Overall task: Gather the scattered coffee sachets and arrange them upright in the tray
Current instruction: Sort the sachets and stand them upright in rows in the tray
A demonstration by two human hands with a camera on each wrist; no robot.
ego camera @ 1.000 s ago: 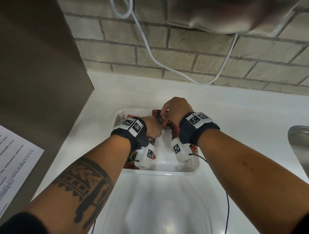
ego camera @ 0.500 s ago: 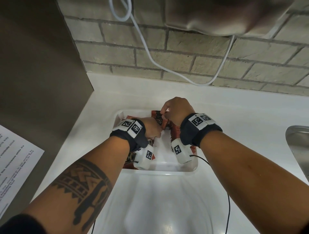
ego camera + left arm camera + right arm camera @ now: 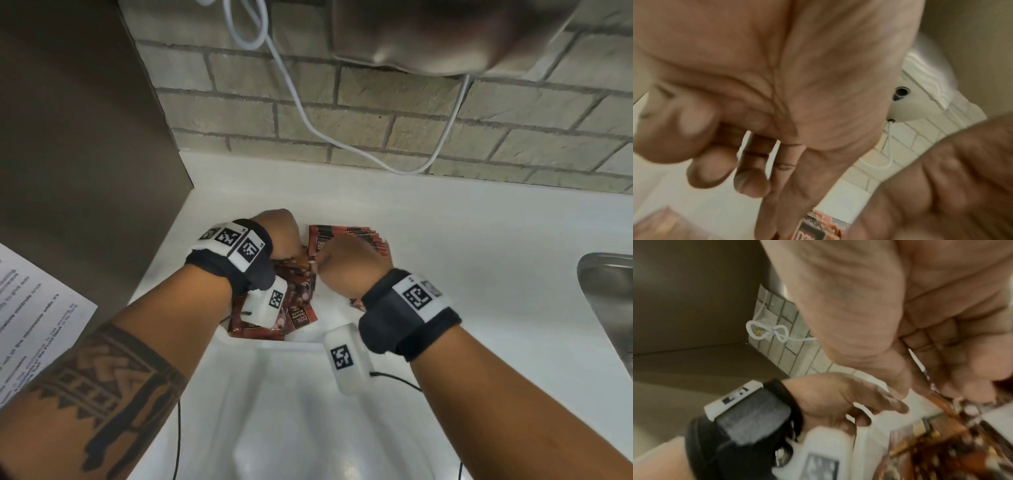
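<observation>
A white tray [image 3: 327, 305] on the white counter holds red and brown coffee sachets. A row of them stands upright [image 3: 346, 234] at its far side; loose ones [image 3: 301, 313] lie heaped at its left. My left hand [image 3: 284, 236] is over the tray's far left, its fingers partly curled with nothing seen in them and one finger [image 3: 785, 194] reaching down toward a sachet [image 3: 812, 230]. My right hand [image 3: 352, 267] is curled just in front of the upright row and pinches the top edge of a sachet [image 3: 937, 397] between thumb and fingers.
A brushed-metal panel [image 3: 85, 137] rises on the left with a printed sheet [image 3: 34, 325] on it. A brick wall with a white cable [image 3: 308, 126] is behind. A steel sink [image 3: 609, 301] sits at the right edge.
My right hand has drawn back toward me, uncovering the upright row behind it. My left hand has moved a little farther into the tray's far left.
</observation>
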